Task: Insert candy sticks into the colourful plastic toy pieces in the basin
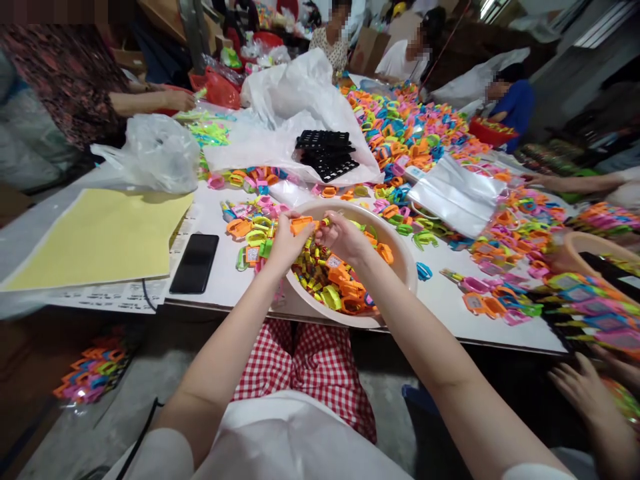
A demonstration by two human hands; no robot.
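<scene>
Left hand [284,241]: fingers pinching orange piece [301,225]
Right hand [341,238]: fingers pinching the same piece (other end)
Bowl [406,257]: beneath both, on surface [450,300]

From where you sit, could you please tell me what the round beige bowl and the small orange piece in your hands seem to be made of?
Round beige bowl: probably plastic, with a smooth, slightly glossy rim. Small orange piece: likely moulded plastic, with bright, uniform colour.

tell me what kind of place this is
Probably a small assembly or packing workshop. Heaps of bright plastic toy parts cover a long shared table, other people sit around it sorting them, and both hands, left hand and right hand, join an orange piece over a basin of the same parts.
</scene>
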